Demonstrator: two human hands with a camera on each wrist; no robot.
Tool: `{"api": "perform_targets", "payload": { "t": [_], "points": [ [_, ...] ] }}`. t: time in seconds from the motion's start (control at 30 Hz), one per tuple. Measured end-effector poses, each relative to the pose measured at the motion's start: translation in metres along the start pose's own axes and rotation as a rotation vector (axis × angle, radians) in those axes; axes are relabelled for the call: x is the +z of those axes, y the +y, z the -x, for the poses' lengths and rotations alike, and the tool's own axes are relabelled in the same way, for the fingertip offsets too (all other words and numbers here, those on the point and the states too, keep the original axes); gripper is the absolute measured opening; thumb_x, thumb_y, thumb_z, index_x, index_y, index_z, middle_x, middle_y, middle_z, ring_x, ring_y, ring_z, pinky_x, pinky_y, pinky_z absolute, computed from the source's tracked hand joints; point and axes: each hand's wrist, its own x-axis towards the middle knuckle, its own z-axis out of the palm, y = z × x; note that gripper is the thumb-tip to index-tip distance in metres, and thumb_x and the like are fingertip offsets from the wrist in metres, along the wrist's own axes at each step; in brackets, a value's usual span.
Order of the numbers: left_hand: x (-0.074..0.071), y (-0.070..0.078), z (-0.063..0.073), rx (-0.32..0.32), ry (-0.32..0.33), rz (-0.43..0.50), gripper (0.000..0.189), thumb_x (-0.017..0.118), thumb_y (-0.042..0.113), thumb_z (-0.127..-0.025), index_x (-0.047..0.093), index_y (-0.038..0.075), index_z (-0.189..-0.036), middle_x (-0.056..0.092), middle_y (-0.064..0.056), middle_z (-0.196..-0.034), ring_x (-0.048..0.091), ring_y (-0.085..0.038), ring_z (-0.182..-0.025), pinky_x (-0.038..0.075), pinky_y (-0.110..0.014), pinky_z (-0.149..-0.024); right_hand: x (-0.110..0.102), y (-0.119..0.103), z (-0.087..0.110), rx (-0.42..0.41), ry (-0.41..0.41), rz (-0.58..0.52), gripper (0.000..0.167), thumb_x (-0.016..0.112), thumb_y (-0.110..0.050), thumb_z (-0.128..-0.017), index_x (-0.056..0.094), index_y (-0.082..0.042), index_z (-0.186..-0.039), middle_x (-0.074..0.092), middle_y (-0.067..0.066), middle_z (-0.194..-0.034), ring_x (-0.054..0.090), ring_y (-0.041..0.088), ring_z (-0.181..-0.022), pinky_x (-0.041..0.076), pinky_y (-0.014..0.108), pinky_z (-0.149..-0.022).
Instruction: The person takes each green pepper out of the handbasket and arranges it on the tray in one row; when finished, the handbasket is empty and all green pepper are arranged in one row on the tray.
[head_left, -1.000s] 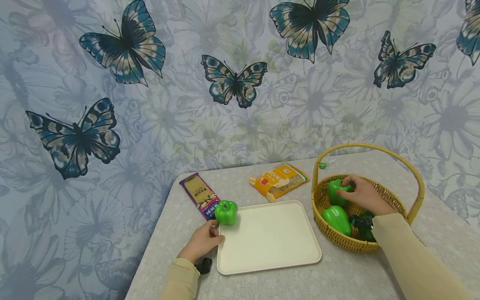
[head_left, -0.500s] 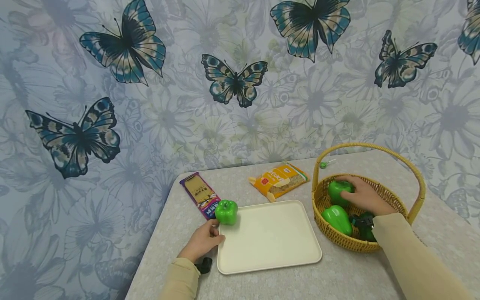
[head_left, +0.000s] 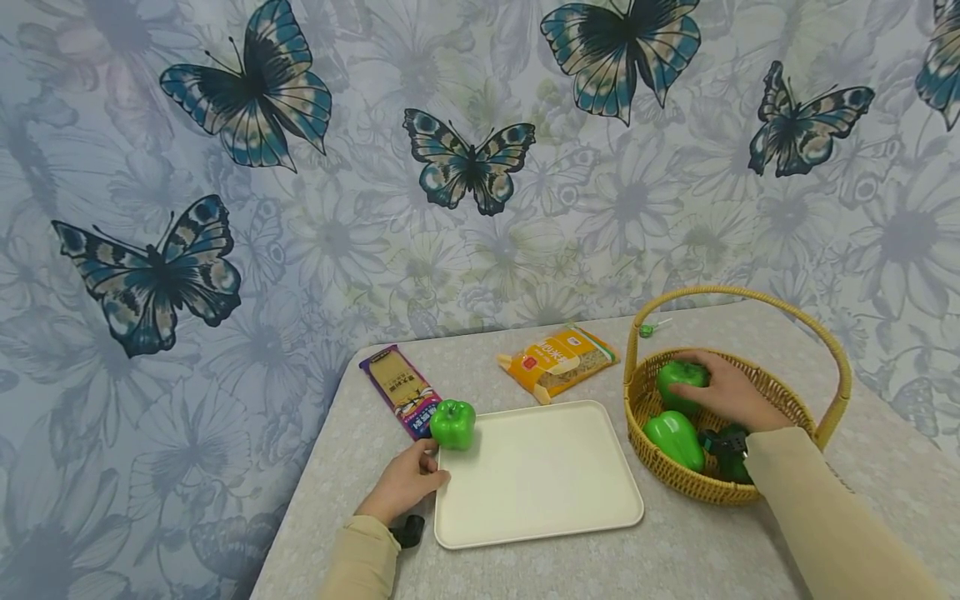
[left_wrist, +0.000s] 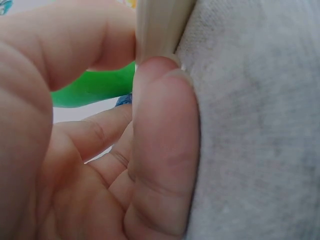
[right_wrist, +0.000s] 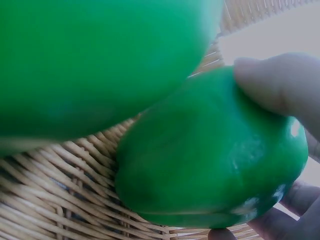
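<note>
The right hand (head_left: 729, 393) now has its fingers curled farther over the green bell pepper (head_left: 678, 385), which is thus gripped but sits inside the wicker basket (head_left: 720, 494); the left hand's (head_left: 403, 482) fingers pinch the left rim of the cream tray (head_left: 540, 475).

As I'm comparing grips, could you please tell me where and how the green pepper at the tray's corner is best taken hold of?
I'd probably grip this green pepper across its rounded sides, coming from above and the right. It sits at the far left corner of the tray with its top exposed, while the left hand at the rim crowds its near side.
</note>
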Motion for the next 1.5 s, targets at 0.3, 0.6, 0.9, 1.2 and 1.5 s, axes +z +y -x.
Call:
{"api": "perform_targets", "payload": {
  "t": [0.3, 0.6, 0.9, 1.2, 1.5],
  "points": [
    [-0.001, -0.003, -0.001, 0.023, -0.023, -0.012, 0.056, 0.078, 0.018, -0.088, 0.056, 0.003, -0.136, 0.059, -0.004, -0.094, 0.054, -0.019, -0.080, 0.045, -0.032, -0.065, 0.002, 0.000, 0.000, 0.021, 0.001, 0.036, 0.075, 0.071, -0.045, -0.095, 0.045, 0.000, -0.150, 0.047, 0.034, -0.146, 0.053, 0.051, -0.124, 0.047, 0.064, -0.094],
    [-0.002, -0.005, -0.001, 0.038, -0.029, -0.033, 0.057, 0.076, 0.017, -0.088, 0.055, 0.001, -0.138, 0.059, -0.004, -0.095, 0.054, -0.019, -0.081, 0.046, -0.032, -0.065, 0.002, -0.002, -0.001, 0.009, 0.026, 0.034, 0.072, 0.071, -0.043, -0.096, 0.047, 0.000, -0.148, 0.050, 0.032, -0.143, 0.056, 0.049, -0.120, 0.048, 0.063, -0.092],
    [-0.002, -0.006, -0.001, 0.018, -0.028, -0.041, 0.058, 0.077, 0.018, -0.084, 0.055, 0.003, -0.136, 0.059, -0.004, -0.096, 0.055, -0.018, -0.081, 0.046, -0.032, -0.067, -0.001, -0.006, -0.002, 0.053, 0.004, 0.002, 0.077, 0.069, -0.049, -0.096, 0.044, -0.001, -0.151, 0.049, 0.033, -0.143, 0.056, 0.050, -0.120, 0.050, 0.061, -0.089],
    [-0.001, -0.004, -0.003, 0.039, -0.025, -0.039, 0.063, 0.076, 0.015, -0.080, 0.053, 0.000, -0.137, 0.059, -0.005, -0.096, 0.054, -0.018, -0.081, 0.046, -0.032, -0.067, -0.019, -0.018, -0.002, 0.096, 0.019, -0.035, 0.082, 0.065, -0.052, -0.097, 0.038, -0.001, -0.155, 0.048, 0.035, -0.142, 0.056, 0.051, -0.118, 0.052, 0.059, -0.086],
    [-0.002, -0.001, -0.001, 0.039, -0.025, -0.073, 0.060, 0.075, 0.015, -0.080, 0.054, 0.001, -0.134, 0.060, -0.004, -0.094, 0.054, -0.017, -0.079, 0.047, -0.030, -0.066, -0.028, -0.076, 0.023, 0.056, 0.086, -0.019, 0.082, 0.063, -0.056, -0.097, 0.039, -0.003, -0.155, 0.047, 0.032, -0.147, 0.057, 0.050, -0.119, 0.052, 0.059, -0.086]
  ]
}}
